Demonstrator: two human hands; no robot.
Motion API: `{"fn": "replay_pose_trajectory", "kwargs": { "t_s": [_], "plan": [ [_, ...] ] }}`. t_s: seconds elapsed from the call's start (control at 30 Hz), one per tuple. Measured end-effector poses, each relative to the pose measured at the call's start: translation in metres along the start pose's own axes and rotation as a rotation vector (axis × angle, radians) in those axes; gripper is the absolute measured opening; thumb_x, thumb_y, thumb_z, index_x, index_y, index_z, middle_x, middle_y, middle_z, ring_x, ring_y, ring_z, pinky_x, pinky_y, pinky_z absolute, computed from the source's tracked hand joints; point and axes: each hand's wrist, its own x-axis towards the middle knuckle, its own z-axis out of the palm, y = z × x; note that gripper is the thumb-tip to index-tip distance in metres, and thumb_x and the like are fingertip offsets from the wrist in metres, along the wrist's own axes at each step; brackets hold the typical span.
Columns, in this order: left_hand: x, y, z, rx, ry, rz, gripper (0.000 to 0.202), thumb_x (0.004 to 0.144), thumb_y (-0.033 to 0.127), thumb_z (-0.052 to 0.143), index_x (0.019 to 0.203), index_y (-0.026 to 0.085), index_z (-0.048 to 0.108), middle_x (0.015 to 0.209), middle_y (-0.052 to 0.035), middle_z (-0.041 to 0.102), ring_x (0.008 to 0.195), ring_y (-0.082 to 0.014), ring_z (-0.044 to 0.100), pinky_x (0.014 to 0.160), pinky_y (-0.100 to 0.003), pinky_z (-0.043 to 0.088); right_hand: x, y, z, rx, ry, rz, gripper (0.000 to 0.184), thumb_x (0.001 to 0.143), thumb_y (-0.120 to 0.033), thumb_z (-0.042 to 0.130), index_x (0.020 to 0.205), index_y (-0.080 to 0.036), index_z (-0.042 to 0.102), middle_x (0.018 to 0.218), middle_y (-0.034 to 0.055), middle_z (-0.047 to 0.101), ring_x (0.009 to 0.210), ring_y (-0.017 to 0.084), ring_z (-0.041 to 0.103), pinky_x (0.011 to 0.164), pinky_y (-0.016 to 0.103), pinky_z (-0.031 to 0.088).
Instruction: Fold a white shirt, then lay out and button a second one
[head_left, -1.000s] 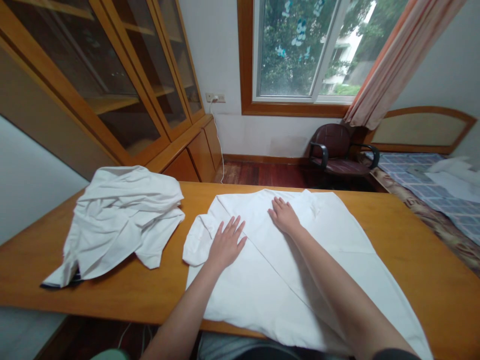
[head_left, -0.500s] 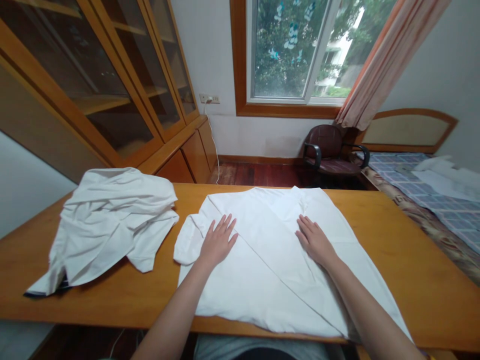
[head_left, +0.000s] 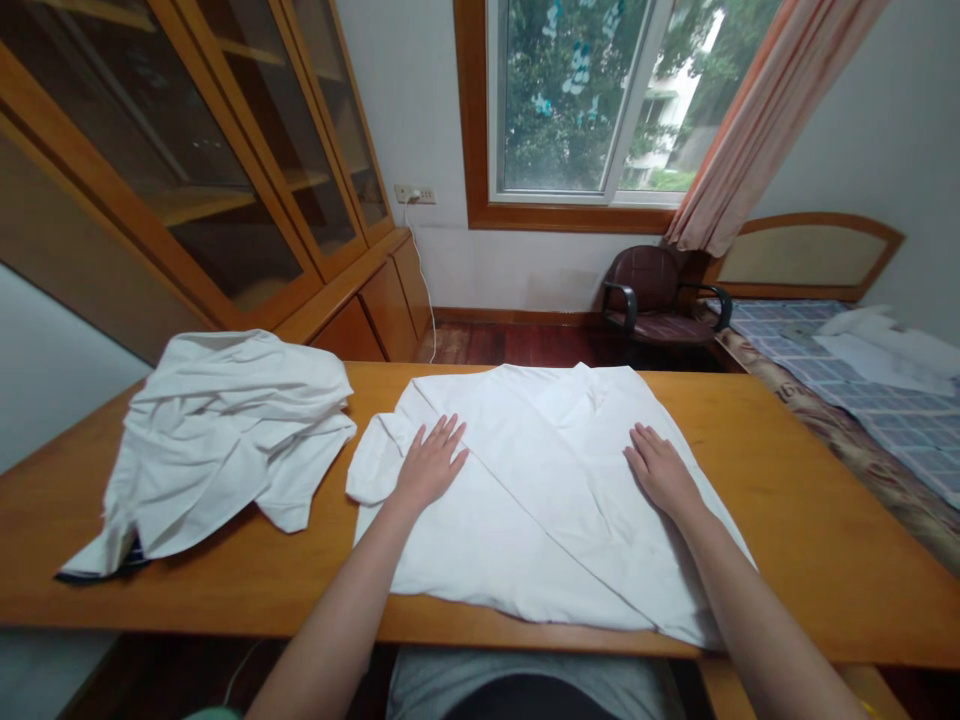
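Quietly, a person's two bare hands lie palm down on a white garment (head_left: 525, 540) spread across a wooden table (head_left: 825, 540). The left hand (head_left: 431, 462) rests flat with its fingers spread apart, near a folded, sleeve-like flap (head_left: 375, 460) at the garment's left side. The right hand (head_left: 660, 470) is flattened too, its fingers stretched out and close together, on the garment's right part, near the edge. A long diagonal fold line runs over the cloth between the two arms, and the garment's lower edge lies near the table's front edge.

To the left, apart from the garment, a crumpled white cloth (head_left: 232, 430) sits in a loose heap on the same table, one dark-trimmed corner (head_left: 105, 574) pointing toward the front. Beyond the table stand a glass-doored cabinet (head_left: 330, 290) at left, a dark red armchair (head_left: 649, 290) below a window (head_left: 574, 110) with a pink curtain (head_left: 772, 130), and a bed (head_left: 862, 350) covered in blue checks at right.
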Motion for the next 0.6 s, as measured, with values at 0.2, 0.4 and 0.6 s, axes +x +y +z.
{"fn": "replay_pose_trajectory", "kwargs": {
  "t_s": [0.2, 0.4, 0.6],
  "plan": [
    [0.003, -0.004, 0.001, 0.003, 0.003, 0.004, 0.055, 0.102, 0.045, 0.031, 0.154, 0.027, 0.035, 0.162, -0.0025, 0.029, 0.151, -0.0231, 0.024, 0.122, -0.050, 0.021, 0.000, -0.073, -0.003, 0.125, 0.081, -0.130, 0.049, 0.103, -0.035, 0.035, 0.143, -0.011, 0.051, 0.153, 0.0173, 0.044, 0.147, 0.031, 0.032, 0.117, 0.056, 0.029],
    [0.003, -0.009, 0.000, -0.002, -0.017, 0.008, 0.054, 0.102, 0.045, 0.031, 0.153, 0.026, 0.036, 0.162, -0.0029, 0.029, 0.151, -0.0239, 0.026, 0.122, -0.052, 0.022, -0.030, -0.165, 0.006, 0.186, 0.008, -0.343, 0.051, 0.103, -0.036, 0.039, 0.148, -0.013, 0.045, 0.156, 0.0143, 0.040, 0.146, 0.028, 0.034, 0.119, 0.051, 0.029],
    [0.004, -0.010, -0.003, 0.000, -0.031, 0.004, 0.055, 0.103, 0.045, 0.030, 0.153, 0.025, 0.036, 0.162, -0.0034, 0.029, 0.151, -0.0238, 0.025, 0.122, -0.051, 0.020, -0.045, -0.144, 0.008, 0.105, -0.016, -0.278, 0.054, 0.102, -0.038, 0.040, 0.150, -0.013, 0.041, 0.159, 0.0136, 0.034, 0.148, 0.028, 0.031, 0.120, 0.051, 0.027]
  ]
}}
